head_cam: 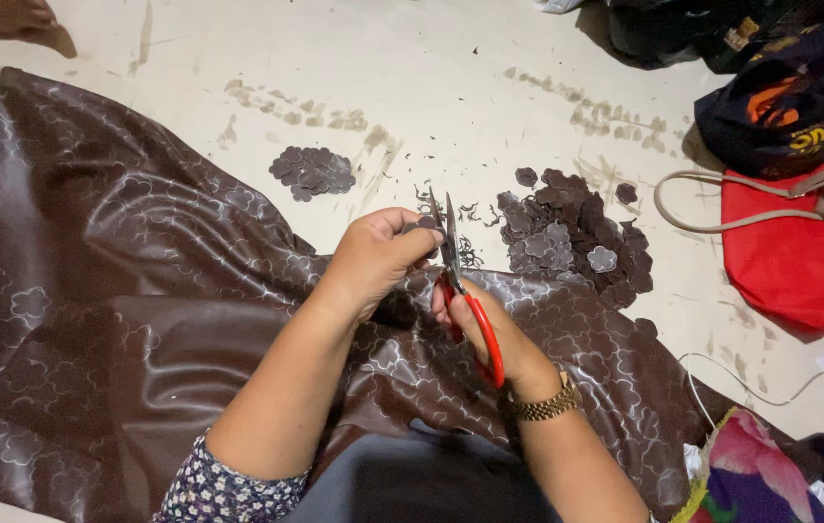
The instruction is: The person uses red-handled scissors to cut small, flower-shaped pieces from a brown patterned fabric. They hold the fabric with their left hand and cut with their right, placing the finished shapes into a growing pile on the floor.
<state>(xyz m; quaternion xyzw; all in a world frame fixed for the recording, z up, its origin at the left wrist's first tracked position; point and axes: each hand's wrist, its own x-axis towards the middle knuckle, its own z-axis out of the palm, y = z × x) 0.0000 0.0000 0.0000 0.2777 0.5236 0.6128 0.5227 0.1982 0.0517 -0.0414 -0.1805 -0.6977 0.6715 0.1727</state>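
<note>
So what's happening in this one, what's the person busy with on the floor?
A person sits on the floor cutting small flower-shaped pieces from a brown patterned sheet spread over their lap. The right hand works red-handled scissors, blades pointing away, while the left hand pinches a small brown piece at the blades. Two heaps of cut pieces lie ahead: a larger pile and a smaller pile. Bags, one a red bag, sit to the right.

A pale, scuffed floor under dim indoor light; beside its right edge lie a red bag and dark bags
</note>
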